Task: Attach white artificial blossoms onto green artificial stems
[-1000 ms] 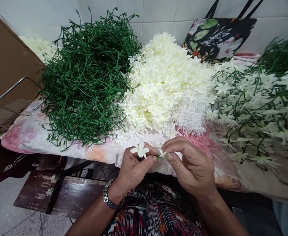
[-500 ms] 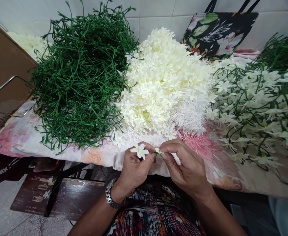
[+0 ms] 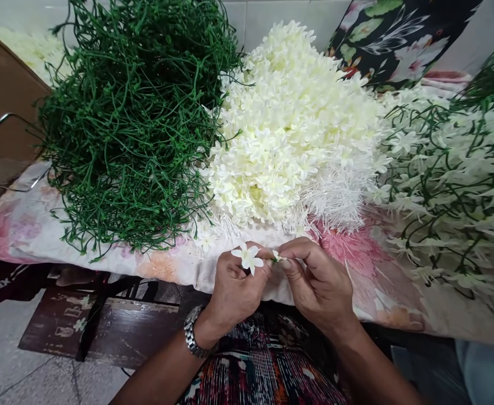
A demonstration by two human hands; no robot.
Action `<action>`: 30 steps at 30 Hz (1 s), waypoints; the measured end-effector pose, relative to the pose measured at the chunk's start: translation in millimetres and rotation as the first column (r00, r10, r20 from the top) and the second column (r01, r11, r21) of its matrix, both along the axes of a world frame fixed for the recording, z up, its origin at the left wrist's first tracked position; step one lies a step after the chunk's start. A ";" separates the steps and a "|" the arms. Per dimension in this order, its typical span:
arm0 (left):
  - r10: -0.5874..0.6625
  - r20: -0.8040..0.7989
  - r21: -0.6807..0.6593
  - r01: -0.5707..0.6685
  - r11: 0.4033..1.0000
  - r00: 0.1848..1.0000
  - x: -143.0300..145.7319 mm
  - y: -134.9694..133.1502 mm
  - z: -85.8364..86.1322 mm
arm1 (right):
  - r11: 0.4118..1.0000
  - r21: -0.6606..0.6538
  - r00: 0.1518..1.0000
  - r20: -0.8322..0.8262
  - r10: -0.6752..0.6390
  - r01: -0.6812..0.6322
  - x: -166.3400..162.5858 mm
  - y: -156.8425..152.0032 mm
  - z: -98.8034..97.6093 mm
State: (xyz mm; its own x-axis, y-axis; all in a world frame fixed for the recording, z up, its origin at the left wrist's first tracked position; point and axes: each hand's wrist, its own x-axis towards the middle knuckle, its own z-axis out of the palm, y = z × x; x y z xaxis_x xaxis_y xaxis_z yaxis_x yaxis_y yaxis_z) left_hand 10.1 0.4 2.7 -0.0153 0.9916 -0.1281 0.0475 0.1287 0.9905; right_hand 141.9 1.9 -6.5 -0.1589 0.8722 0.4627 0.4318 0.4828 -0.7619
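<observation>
My left hand (image 3: pixel 235 287), with a metal watch on the wrist, is closed on a small white artificial flower (image 3: pixel 247 257) that sticks up between its fingers. My right hand (image 3: pixel 320 284) pinches a second tiny white flower piece (image 3: pixel 277 258) with a bit of green stem, its fingertips touching those of the left hand. Both hands hover at the near edge of a floral cloth (image 3: pixel 27 225), just in front of a heap of cream-white flower heads (image 3: pixel 289 129).
A big tangle of green plastic stems (image 3: pixel 132 118) lies at the left. Finished stems with white flowers (image 3: pixel 453 174) pile up at the right. A dark floral bag (image 3: pixel 398 39) leans on the tiled wall. A brown box (image 3: pixel 2 112) stands far left.
The camera has moved closer and tilted down slightly. Both hands stay together and have shifted a little to the right, still working the two small flowers.
</observation>
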 end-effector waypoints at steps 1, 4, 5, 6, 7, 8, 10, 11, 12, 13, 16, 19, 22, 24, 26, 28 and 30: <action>0.004 0.007 -0.008 -0.004 1.000 1.000 0.2 -0.3 -0.5 | 1.000 0.001 1.000 0.002 -0.003 0.003 -0.7 0.1 0.4; 0.027 0.037 -0.044 -0.025 0.999 0.999 1.7 -0.8 -1.7 | 1.000 0.024 1.000 0.017 -0.004 0.003 -3.2 1.1 0.9; 0.035 0.049 -0.056 -0.032 0.998 0.998 2.4 -0.9 -2.0 | 0.999 0.034 1.000 0.023 -0.005 0.004 -4.0 1.5 0.8; 0.044 0.060 -0.067 -0.040 0.997 0.997 3.1 -0.9 -2.2 | 0.999 0.042 1.000 0.027 -0.007 0.006 -4.8 1.8 0.5; 0.052 0.069 -0.076 -0.047 0.996 0.996 3.8 -0.7 -2.3 | 0.999 0.049 0.999 0.029 -0.014 0.013 -5.4 1.9 0.2; 0.060 0.075 -0.085 -0.054 0.995 0.995 4.4 -0.6 -2.5 | 0.998 0.054 0.999 0.030 -0.024 0.022 -5.9 2.0 -0.2; 0.076 0.079 -0.096 -0.068 0.993 0.994 4.9 -0.1 -2.7 | 0.998 0.055 0.998 0.034 -0.044 0.042 -6.9 2.0 -0.8; 0.079 0.080 -0.101 -0.071 0.992 0.994 4.8 0.2 -2.7 | 0.997 0.054 0.998 0.037 -0.051 0.049 -7.5 2.1 -1.0; 0.078 0.082 -0.106 -0.069 0.992 0.994 4.5 0.7 -2.6 | 0.997 0.052 0.998 0.039 -0.058 0.056 -8.0 2.3 -0.9; 0.071 0.089 -0.111 -0.061 0.992 0.993 3.9 1.4 -2.2 | 0.997 0.047 0.997 0.039 -0.064 0.062 -8.5 2.6 -0.7; 0.044 0.118 -0.163 -0.025 0.986 0.992 1.1 3.7 0.6 | 0.997 0.024 0.997 0.016 -0.077 0.077 -9.2 3.3 0.8; 0.070 0.104 -0.237 -0.044 0.970 0.992 -1.4 5.3 4.6 | 0.997 -0.017 0.997 -0.010 -0.076 0.076 -7.0 2.5 2.0; 0.036 0.084 -0.210 -0.018 0.978 0.996 -2.5 5.0 7.7 | 0.996 -0.050 0.997 0.014 -0.073 0.073 -2.0 0.5 3.2; 0.005 0.073 -0.177 0.008 0.984 0.997 -2.4 4.2 8.6 | 0.998 -0.043 0.998 0.043 -0.054 0.055 1.6 -0.1 5.3; 0.003 0.051 -0.170 0.006 0.985 0.999 -2.1 3.4 8.7 | 0.999 -0.019 0.997 0.066 -0.030 0.031 4.4 0.4 8.2; -0.002 0.022 -0.159 0.006 0.987 1.000 -2.0 2.9 8.7 | 1.000 0.016 0.997 0.080 -0.015 0.014 6.4 1.7 11.0; -0.015 -0.003 -0.114 0.015 0.993 1.000 -2.1 2.9 8.9 | 0.999 0.049 0.995 0.096 0.000 -0.004 7.8 3.3 12.3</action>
